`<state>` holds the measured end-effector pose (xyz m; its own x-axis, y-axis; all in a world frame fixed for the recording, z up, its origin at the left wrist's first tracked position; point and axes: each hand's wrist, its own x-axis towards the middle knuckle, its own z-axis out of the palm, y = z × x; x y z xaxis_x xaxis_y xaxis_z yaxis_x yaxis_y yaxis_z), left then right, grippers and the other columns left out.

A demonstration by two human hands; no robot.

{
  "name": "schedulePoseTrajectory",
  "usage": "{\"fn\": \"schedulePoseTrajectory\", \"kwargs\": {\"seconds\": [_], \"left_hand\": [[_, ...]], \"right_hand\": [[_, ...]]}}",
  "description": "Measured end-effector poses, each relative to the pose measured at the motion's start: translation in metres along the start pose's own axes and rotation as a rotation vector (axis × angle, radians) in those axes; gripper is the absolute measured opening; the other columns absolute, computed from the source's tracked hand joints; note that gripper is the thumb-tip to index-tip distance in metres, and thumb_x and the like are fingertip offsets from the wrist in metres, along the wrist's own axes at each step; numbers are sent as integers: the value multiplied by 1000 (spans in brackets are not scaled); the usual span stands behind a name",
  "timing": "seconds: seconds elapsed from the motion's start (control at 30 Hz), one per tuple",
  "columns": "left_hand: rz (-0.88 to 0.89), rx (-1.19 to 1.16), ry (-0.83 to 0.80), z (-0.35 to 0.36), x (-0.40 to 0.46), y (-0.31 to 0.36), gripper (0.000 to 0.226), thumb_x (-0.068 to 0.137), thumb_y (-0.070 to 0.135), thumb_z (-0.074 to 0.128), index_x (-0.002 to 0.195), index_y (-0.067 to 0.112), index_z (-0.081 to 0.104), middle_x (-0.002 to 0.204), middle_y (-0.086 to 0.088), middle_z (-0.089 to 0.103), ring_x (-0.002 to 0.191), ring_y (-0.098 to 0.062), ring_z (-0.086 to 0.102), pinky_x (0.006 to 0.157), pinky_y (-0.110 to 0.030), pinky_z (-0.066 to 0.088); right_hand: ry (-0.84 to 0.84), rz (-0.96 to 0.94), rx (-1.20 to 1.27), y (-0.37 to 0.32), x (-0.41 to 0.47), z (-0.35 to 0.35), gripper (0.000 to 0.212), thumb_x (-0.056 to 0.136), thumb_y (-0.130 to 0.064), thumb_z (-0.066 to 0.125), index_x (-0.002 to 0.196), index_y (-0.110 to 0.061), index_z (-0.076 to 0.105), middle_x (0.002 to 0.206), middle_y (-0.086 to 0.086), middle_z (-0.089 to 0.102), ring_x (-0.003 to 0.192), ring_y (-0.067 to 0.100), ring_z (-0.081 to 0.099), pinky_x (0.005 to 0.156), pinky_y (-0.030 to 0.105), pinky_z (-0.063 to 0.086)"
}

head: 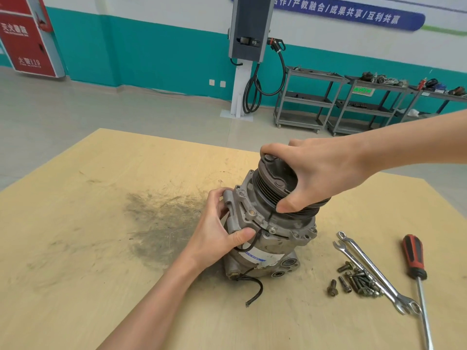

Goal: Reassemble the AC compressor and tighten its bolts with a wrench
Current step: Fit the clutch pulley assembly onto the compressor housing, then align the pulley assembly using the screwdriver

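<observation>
The grey AC compressor (275, 238) stands on end on the wooden table (75, 248), leaning slightly left. Its black grooved pulley (275, 183) faces up. My right hand (321, 173) grips the pulley's rim from above. My left hand (214, 233) clasps the housing's left mounting ear, thumb on a black wire. A cut black wire (255, 291) trails from the base. Two combination wrenches (374, 271) lie crossed to the right of the compressor, beside a pile of several loose bolts (358, 281).
A red-and-black-handled screwdriver (415, 263) lies at the far right of the table, shaft toward me. A dark grease stain (161, 223) marks the tabletop to the left. Beyond the table stand a charging post (249, 46) and grey shelf carts (310, 102).
</observation>
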<state>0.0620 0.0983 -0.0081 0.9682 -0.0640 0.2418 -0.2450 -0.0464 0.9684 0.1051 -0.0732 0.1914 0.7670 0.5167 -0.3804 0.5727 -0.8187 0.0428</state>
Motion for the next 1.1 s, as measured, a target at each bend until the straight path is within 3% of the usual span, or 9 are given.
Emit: {"fn": "schedulePoseTrajectory", "kwargs": {"seconds": [0.23, 0.37, 0.63, 0.73, 0.8, 0.9, 1.0, 1.1], "left_hand": [[0, 20, -14, 3, 1, 2, 102, 45, 81, 78, 126, 35, 36, 129, -5, 58, 123, -18, 57, 106, -48, 44], [-1, 37, -14, 3, 0, 2, 104, 43, 83, 77, 126, 37, 36, 130, -3, 58, 126, -18, 55, 108, -51, 42], [-2, -19, -50, 4, 0, 3, 114, 45, 81, 78, 134, 30, 28, 131, -3, 56, 123, -14, 58, 102, -40, 50], [-20, -14, -100, 3, -1, 5, 112, 47, 81, 78, 134, 35, 25, 135, 0, 52, 122, -10, 58, 95, -27, 52], [-29, 11, -138, 1, -2, 8, 114, 46, 82, 76, 136, 39, 22, 141, 2, 47, 128, -9, 53, 99, -27, 49], [-9, 50, -153, -8, -4, 19, 136, 41, 88, 71, 149, 35, 9, 159, 7, 25, 144, -5, 31, 118, -38, 31], [96, 128, -63, -22, -4, 46, 139, 45, 91, 64, 154, 30, 5, 162, 14, 15, 145, 4, 22, 122, -42, 23], [307, 256, -87, -26, 5, 94, 112, 60, 84, 66, 149, 37, 18, 160, 18, 22, 146, 1, 21, 120, -41, 22]], "right_hand": [[-9, -1, -31, 3, -7, 2, 96, 55, -78, 57, 137, -49, 13, 120, 3, 41, 104, 25, 55, 83, 40, 57], [6, 3, -18, 4, -13, 7, 95, 54, -79, 53, 134, -53, 10, 121, 2, 40, 106, 24, 52, 88, 36, 53], [54, 46, 64, 4, -8, 11, 100, 64, -75, 56, 146, -47, 6, 126, 3, 37, 115, 29, 47, 90, 36, 48], [87, 49, 105, 5, -12, 18, 103, 66, -80, 53, 148, -48, -1, 135, 3, 35, 123, 28, 45, 101, 38, 43], [141, 26, 188, 8, -21, 24, 108, 62, -86, 45, 150, -45, -4, 148, 3, 33, 132, 25, 42, 108, 35, 36], [310, -37, 513, 26, -45, 39, 95, 67, -90, 36, 149, -51, 7, 151, -7, 36, 132, 9, 42, 103, 28, 35], [493, 34, 823, 69, -82, 71, 68, 71, -86, 43, 134, -63, 32, 136, -22, 47, 118, -9, 51, 89, 23, 47], [687, 481, 894, 132, -104, 139, 51, 83, -67, 53, 127, -41, 52, 120, -5, 62, 103, 14, 62, 86, 39, 52]]}}
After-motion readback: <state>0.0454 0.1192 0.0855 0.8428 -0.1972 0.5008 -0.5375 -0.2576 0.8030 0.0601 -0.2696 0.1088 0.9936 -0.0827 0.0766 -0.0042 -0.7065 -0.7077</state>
